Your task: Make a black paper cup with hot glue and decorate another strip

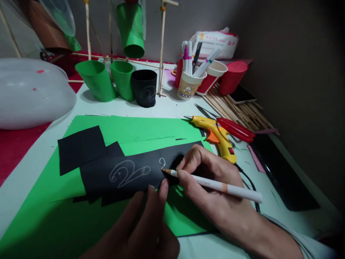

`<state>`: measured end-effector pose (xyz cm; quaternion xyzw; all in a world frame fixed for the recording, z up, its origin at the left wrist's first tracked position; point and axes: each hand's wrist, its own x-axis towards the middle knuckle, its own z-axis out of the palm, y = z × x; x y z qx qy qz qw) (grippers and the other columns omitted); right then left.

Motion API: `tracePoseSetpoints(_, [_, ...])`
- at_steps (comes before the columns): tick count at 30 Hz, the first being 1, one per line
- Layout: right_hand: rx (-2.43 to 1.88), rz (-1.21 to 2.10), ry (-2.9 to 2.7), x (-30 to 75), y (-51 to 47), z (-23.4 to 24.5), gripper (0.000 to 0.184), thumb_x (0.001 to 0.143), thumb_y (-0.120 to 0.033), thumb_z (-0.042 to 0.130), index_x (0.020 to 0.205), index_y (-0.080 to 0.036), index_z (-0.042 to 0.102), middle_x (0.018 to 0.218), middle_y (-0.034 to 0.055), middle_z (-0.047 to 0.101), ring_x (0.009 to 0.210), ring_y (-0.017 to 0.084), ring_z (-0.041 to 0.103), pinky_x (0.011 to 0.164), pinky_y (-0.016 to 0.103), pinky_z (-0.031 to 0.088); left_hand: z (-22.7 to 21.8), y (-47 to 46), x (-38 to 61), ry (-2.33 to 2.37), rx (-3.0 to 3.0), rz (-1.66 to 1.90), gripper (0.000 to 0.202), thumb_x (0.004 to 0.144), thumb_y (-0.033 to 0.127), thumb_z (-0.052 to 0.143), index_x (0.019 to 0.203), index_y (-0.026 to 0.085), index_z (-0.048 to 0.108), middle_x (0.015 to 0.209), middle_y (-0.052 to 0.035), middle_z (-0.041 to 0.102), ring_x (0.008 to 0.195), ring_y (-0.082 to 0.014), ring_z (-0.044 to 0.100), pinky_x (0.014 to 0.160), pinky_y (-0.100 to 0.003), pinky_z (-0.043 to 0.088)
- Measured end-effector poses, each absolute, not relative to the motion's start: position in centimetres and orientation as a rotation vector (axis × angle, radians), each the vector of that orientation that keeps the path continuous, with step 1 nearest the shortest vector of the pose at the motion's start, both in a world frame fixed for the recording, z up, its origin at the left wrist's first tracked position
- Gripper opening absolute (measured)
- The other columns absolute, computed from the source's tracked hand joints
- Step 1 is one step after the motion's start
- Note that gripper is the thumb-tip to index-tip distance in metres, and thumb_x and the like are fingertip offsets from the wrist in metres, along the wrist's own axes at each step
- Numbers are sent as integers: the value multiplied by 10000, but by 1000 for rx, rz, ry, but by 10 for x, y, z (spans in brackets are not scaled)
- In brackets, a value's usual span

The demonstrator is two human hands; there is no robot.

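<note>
My right hand (212, 183) is closed around a white marker (215, 184) with a tan tip, which meets a strip of black paper (99, 181). A small curved light line lies just above the tip. Further left on the strip is a looping light drawing (129, 172). The fingertips of my left hand (145, 216) press on the strip's lower edge, fingers extended and close together. Under the strip lies a large green sheet (88, 124), and a black paper rectangle (81, 149) overlaps its left end.
A yellow glue gun (212, 131) and red-handled scissors (234, 129) lie right of the sheet. Behind stand green paper cups (95, 81), a black cup (145, 88) and a marker-filled cup (191, 84). Wooden sticks (242, 111) and a black tablet-like slab (283, 169) are at right.
</note>
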<state>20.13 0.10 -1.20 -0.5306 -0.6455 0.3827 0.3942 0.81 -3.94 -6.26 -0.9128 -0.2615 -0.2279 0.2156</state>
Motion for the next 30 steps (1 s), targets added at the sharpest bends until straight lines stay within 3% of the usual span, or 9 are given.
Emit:
tracePoseSetpoints(11, [-1395, 951, -1660, 207, -5, -13, 227, 898, -150, 558, 730, -237, 431, 714, -47, 521, 628, 117, 496, 576, 296, 404, -60, -44, 6, -737, -2622, -496, 52, 872, 198, 549, 823, 193, 567, 1204, -139, 669, 1300, -325, 485, 1157, -454, 288])
tracePoseSetpoints(22, [-1355, 782, -1729, 206, 0, -15, 191, 886, -155, 536, 733, -228, 449, 702, -27, 497, 614, 131, 477, 571, 317, 393, -64, -40, 4, -646, -2585, -526, 107, 899, 256, 502, 863, 175, 562, 1192, -188, 680, 1267, -342, 527, 1153, -480, 304])
tracePoseSetpoints(30, [-1313, 816, -1666, 208, 3, -23, 138, 925, -224, 616, 807, -217, 544, 790, -10, 603, 701, 136, 583, 641, 308, 457, -60, -41, 6, -689, -2583, -525, 71, 879, 191, 507, 819, 190, 545, 1179, -186, 688, 1208, -307, 553, 1159, -466, 276])
